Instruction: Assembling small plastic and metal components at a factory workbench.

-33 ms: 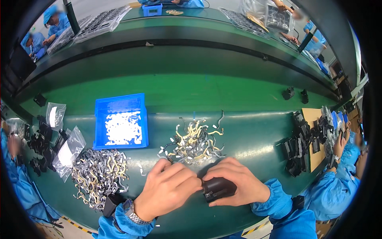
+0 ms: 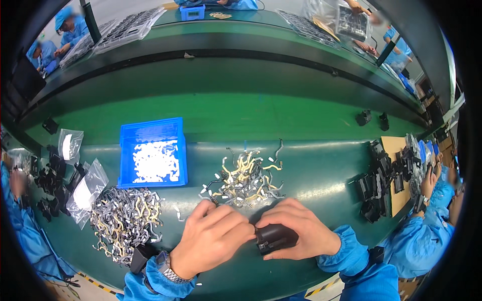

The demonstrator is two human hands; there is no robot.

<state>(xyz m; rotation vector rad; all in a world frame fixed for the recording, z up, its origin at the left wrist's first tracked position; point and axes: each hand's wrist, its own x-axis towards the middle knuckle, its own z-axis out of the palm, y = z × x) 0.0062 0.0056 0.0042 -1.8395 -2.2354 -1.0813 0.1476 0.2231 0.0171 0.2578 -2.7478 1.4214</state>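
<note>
While our right hand (image 2: 314, 235) wraps around a black housing (image 2: 277, 235), thumb below and fingers over the top, our left hand (image 2: 213, 240) meets it at its left end. The left fingers are curled together there, and we cannot tell whether they pinch something small or only press on the housing. We hold this piece low over the green table (image 2: 321, 165), near its front edge and between our two hands.

Just beyond our knuckles we have a loose heap of short cables (image 2: 246, 175), grey and pale yellow, some with white ends. To the left of it we see a blue bin (image 2: 152, 131) with many small white pieces (image 2: 155, 161) inside. Nearer to us, a denser cable pile (image 2: 126, 220) spreads before the bin, and a black part (image 2: 142, 257) lies between that pile and our watch (image 2: 164, 265) on the left wrist. Clear plastic bags (image 2: 89, 193) lie to the left, beside dark parts (image 2: 50, 178). Well off to our right, more black parts (image 2: 373, 193) lie beside and on a cardboard sheet (image 2: 399, 204).
</note>
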